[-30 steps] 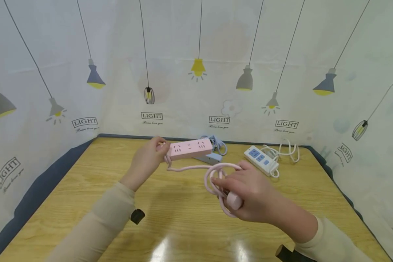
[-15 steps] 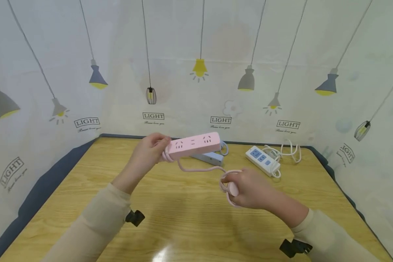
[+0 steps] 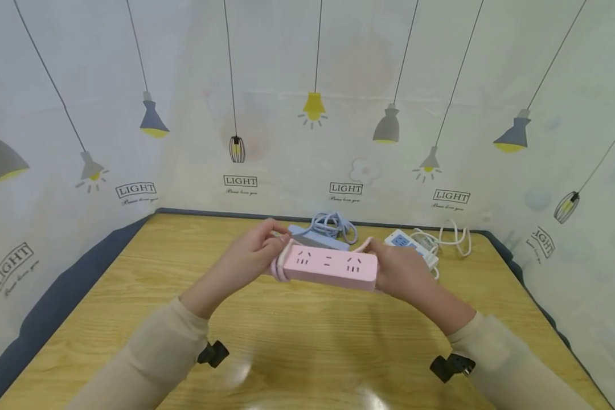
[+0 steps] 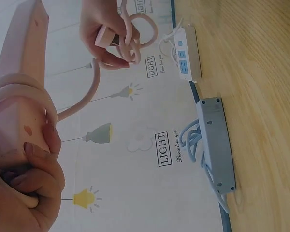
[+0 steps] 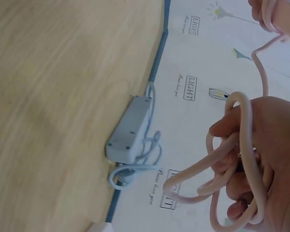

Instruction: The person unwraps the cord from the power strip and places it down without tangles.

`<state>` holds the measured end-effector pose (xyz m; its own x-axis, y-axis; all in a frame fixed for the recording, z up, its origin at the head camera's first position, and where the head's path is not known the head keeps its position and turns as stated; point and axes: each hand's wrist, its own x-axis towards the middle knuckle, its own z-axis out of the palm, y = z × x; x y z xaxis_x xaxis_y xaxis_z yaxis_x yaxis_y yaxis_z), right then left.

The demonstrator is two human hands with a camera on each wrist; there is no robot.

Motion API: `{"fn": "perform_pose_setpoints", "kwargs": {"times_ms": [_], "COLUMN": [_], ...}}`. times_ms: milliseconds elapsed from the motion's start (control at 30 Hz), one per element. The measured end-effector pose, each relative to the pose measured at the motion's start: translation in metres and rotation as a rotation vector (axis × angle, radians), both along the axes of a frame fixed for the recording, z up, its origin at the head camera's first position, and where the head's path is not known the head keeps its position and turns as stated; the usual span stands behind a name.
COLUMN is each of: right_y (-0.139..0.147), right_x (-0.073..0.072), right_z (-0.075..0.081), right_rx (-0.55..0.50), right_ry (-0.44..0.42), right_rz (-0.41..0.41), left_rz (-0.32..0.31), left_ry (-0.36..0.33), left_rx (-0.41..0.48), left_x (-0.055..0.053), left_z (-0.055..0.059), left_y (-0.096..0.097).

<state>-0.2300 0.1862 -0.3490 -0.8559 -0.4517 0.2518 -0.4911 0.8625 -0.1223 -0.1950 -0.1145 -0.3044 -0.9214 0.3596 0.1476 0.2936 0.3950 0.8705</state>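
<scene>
My left hand (image 3: pixel 251 250) grips the left end of a pink power strip (image 3: pixel 333 265), held up above the table with its sockets showing. Loops of its pink cord (image 4: pixel 24 92) wrap around the strip beside my left fingers. My right hand (image 3: pixel 402 270) is just behind the strip's right end in the head view, partly hidden by it. In the right wrist view, that hand holds the rest of the cord (image 5: pixel 251 159) in loose coils. The cord's plug (image 4: pixel 105 36) shows in the same hand in the left wrist view. A stretch of cord runs between both hands.
A blue power strip (image 3: pixel 323 241) with its bundled cord (image 3: pixel 333 225) lies at the back of the wooden table (image 3: pixel 266 341). To its right is a white power strip (image 3: pixel 401 240) with a loose white cord (image 3: pixel 463 242). A lamp-print curtain (image 3: pixel 287 68) stands behind.
My right hand has moved away from me, to behind the strip, carrying the coiled cord. The strip has come lower, tipped right end down, and cord loops now sit around its left part.
</scene>
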Motion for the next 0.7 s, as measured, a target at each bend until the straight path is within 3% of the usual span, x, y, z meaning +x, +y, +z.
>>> {"fn": "perform_pose_setpoints", "kwargs": {"times_ms": [200, 333, 467, 600, 700], "right_y": [0.006, 0.007, 0.005, 0.002, -0.001], "right_x": [-0.006, -0.002, 0.007, 0.020, 0.031], "right_z": [0.017, 0.031, 0.040, 0.046, 0.050], "right_rx": [-0.035, -0.129, -0.284, -0.509, -0.695], "right_ry": [0.002, 0.041, 0.102, 0.142, 0.109], "right_rz": [-0.106, -0.141, -0.135, -0.101, -0.044], "left_rz": [-0.042, -0.055, -0.010, 0.040, 0.065], "left_ry": [0.097, 0.104, 0.070, 0.029, 0.006], "left_rx": [-0.123, -0.156, -0.175, -0.185, -0.194], "left_x": [0.005, 0.005, 0.005, 0.004, 0.003], "left_z": [-0.008, -0.014, -0.017, -0.019, -0.021], "left_y": [0.001, 0.001, -0.002, -0.005, -0.008]}}
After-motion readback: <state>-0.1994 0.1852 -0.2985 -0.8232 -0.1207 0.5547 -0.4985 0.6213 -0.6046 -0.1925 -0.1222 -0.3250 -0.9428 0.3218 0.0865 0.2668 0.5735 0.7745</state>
